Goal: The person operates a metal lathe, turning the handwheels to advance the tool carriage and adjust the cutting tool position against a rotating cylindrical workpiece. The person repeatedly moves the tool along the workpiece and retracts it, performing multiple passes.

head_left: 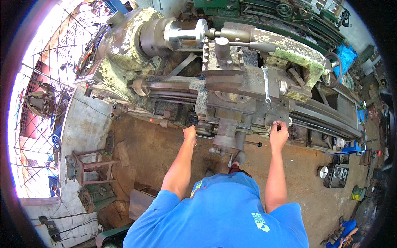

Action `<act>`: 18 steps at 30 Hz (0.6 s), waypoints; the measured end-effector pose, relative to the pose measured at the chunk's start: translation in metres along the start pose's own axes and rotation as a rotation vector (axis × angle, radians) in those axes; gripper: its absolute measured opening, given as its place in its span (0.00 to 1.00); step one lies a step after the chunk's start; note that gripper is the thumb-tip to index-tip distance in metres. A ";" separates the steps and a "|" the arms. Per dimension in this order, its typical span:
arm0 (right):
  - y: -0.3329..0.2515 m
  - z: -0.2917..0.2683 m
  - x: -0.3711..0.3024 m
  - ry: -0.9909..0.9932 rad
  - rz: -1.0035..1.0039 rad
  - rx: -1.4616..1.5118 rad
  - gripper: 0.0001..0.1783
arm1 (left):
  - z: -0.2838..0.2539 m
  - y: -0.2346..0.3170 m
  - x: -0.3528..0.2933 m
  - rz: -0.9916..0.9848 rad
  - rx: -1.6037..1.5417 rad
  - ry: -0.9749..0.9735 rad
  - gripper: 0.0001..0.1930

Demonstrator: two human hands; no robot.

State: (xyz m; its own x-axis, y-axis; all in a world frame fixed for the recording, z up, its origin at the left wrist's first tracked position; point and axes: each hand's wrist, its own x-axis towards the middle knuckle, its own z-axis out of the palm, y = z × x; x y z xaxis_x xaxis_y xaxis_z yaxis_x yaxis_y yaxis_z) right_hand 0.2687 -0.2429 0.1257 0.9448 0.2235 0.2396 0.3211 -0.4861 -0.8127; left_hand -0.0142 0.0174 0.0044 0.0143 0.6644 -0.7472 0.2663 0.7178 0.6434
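I stand at a large metal lathe. My left hand (190,135) is closed at the front left of the carriage, on a part hidden under the fingers. My right hand (279,132) has its fingers bent together at the carriage's front right edge; what they grip cannot be made out. Between the hands, the cross-slide handle (225,142) sticks out toward me. A shiny spool-shaped metal workpiece (186,35) sits between the chuck (154,37) and the tailstock (264,39). The square tool post (223,56) stands just in front of it.
A combination wrench (266,84) lies on the carriage, near my right hand. The tailstock handwheel (333,70) is at the far right. Another green machine (281,20) stands behind. A bench grinder stand (93,167) is at left, a black crate (336,175) on the floor at right.
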 end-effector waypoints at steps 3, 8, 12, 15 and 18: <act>0.000 -0.001 0.000 -0.008 0.013 -0.015 0.10 | -0.002 0.003 -0.004 0.041 -0.004 0.051 0.10; 0.003 0.000 0.001 -0.004 -0.014 -0.012 0.10 | -0.004 0.003 -0.008 0.022 -0.039 -0.003 0.10; 0.007 0.001 0.001 0.002 -0.033 -0.033 0.10 | 0.002 -0.002 0.000 0.042 0.022 0.099 0.09; 0.007 0.002 0.001 0.008 -0.024 -0.025 0.10 | 0.004 -0.005 0.006 0.016 -0.004 0.086 0.12; 0.004 0.001 0.000 -0.004 -0.018 -0.003 0.10 | 0.001 -0.003 0.005 0.021 -0.028 0.069 0.10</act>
State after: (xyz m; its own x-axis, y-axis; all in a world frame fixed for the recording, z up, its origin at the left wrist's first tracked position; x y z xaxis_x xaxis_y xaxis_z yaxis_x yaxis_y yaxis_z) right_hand 0.2700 -0.2435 0.1223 0.9388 0.2351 0.2519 0.3378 -0.4844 -0.8070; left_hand -0.0137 0.0185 -0.0015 -0.0473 0.6913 -0.7210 0.2395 0.7086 0.6637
